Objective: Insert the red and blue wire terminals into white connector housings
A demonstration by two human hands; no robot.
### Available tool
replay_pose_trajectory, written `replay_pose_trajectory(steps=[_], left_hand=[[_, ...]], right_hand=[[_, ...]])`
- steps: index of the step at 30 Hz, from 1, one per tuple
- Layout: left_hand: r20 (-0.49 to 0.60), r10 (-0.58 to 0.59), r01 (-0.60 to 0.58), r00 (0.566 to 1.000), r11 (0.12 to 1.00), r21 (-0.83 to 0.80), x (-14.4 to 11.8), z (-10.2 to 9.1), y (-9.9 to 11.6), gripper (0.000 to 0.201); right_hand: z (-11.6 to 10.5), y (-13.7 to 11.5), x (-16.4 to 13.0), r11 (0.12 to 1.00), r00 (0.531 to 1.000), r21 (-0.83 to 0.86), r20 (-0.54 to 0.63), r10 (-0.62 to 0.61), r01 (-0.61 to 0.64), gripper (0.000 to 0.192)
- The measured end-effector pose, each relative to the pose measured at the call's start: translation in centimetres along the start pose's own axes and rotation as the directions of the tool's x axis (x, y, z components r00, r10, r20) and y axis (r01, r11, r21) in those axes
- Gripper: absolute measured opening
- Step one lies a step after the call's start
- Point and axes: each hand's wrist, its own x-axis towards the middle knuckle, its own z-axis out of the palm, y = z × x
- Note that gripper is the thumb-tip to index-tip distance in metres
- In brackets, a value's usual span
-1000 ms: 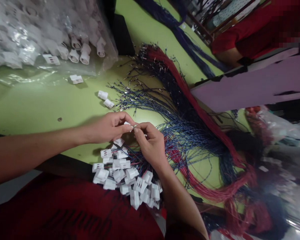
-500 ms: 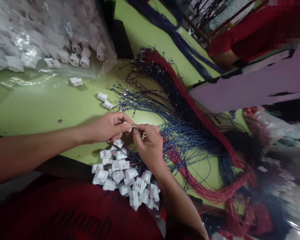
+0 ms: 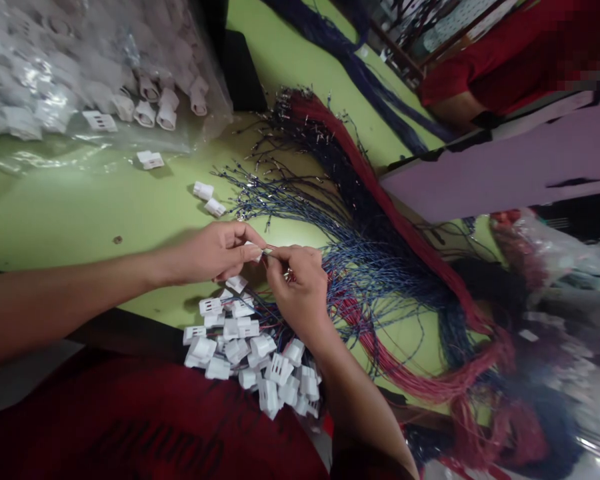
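Pinched between the thumb and fingers of my left hand is a white plastic connector housing, mostly covered by the fingertips. My right hand is closed on thin wires right at the housing's end; how deep their tips sit cannot be seen. Below both hands hangs a cluster of white connector housings with wires attached, at the table's near edge. Beyond my right hand spreads a bundle of blue wires with metal tips, next to red wires.
A clear plastic bag of white housings lies at the upper left. Loose housings rest on the green table. A purple panel stands at the right, with a person's red sleeve behind it. Dark blue wires lie farther back.
Both hands stay almost in place, with the housing and wires still held together. The view has shifted slightly.
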Motion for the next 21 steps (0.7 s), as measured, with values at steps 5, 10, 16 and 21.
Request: replay_pose_trajectory(steps=[5, 10, 16, 21], left_hand=[[-0.010, -0.029, 0.029, 1.000, 1.000, 0.002, 0.1, 0.0, 0.2, 0.005], [0.021, 0.022, -0.018, 1.000, 0.986, -0.165, 0.3, -0.4, -0.9, 0.001], [0.024, -0.008, 0.015, 1.000, 0.950, -0.312, 0.3, -0.7, -1.0, 0.012], [0.009, 0.015, -0.006, 1.000, 0.793, -0.609, 0.1, -1.3, 0.0, 0.005]], right_hand=[[0.2, 0.0, 0.2, 0.999, 0.998, -0.011, 0.047, -0.035, 0.036, 0.020], [0.7, -0.2, 0.0, 0.999, 0.999, 0.043, 0.044, -0.011, 0.010, 0.020], [-2.4, 0.2, 0.4, 0.959, 0.995, 0.280, 0.102, 0.009, -0.038, 0.021], [-5.8, 1.5, 1.7, 0.877, 0.885, 0.480, 0.398, -0.240, 0.023, 0.026]])
